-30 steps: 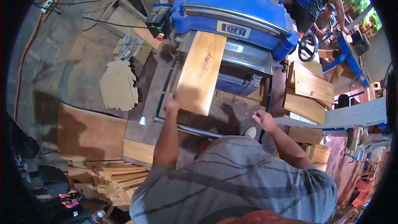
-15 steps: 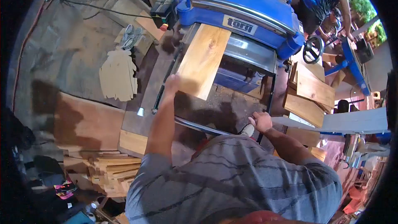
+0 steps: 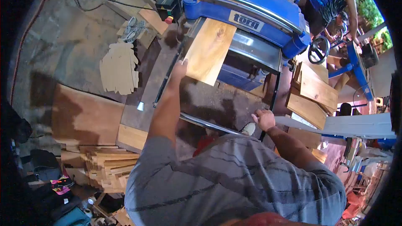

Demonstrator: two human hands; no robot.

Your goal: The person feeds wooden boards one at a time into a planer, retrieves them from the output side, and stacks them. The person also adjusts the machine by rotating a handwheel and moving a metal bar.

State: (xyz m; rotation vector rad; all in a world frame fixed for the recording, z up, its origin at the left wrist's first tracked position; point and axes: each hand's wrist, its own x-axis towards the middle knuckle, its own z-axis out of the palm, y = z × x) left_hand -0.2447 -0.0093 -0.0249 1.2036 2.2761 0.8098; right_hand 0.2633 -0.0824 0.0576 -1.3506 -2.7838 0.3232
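Note:
A wooden board (image 3: 210,52) lies partly inside the blue planer (image 3: 247,6), its far end hidden under the housing. My left hand (image 3: 180,68) grips the board's left edge near its close corner; some of the fingers are hidden. My right hand (image 3: 264,120) is curled beside the right rail of the black support frame (image 3: 276,90), near its close corner. Whatever it may hold is hidden. A shiny roller bar (image 3: 211,124) crosses the frame's near end, just in front of my body.
Stacked boards (image 3: 316,88) lie to the right, beside the handwheel (image 3: 318,50). Another person (image 3: 331,0) bends over a blue machine at far right. On the left are a cardboard piece (image 3: 119,69), a wood sheet (image 3: 86,115), a control box (image 3: 169,2) and a pile of slats (image 3: 111,165).
The board has moved farther into the planer, and less of it sticks out. My left hand has gone forward with it. My right hand stays by the rail.

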